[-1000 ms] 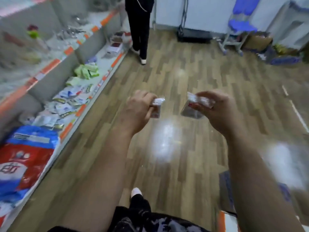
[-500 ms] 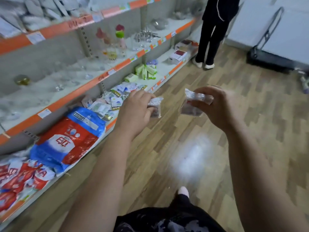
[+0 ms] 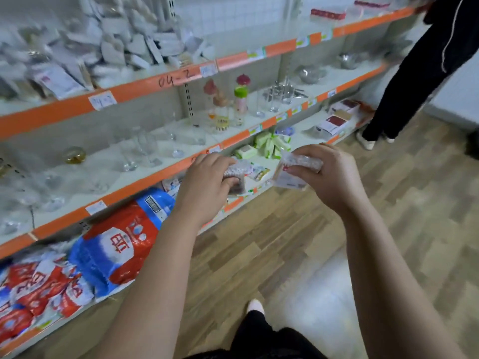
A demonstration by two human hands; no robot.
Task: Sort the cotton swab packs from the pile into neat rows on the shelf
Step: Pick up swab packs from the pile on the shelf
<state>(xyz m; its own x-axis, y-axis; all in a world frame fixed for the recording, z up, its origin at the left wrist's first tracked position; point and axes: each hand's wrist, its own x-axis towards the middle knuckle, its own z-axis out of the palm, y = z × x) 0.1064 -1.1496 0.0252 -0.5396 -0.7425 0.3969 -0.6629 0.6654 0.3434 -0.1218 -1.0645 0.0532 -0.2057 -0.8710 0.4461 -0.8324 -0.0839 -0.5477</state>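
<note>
Shop: price-tagged shelves (image 3: 166,81) of packaged goods (image 3: 121,244)

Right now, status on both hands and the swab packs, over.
Left hand grips swab pack; right hand grips second swab pack. Both held before the shelves, not placed. Person in black farther along, not blocking.

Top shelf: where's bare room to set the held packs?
Top shelf: bare stretch between the pack pile and the red-topped boxes. Left of that, the pile crowds it. Bottom shelf: small gap between green packs and red-and-white boxes.
</note>
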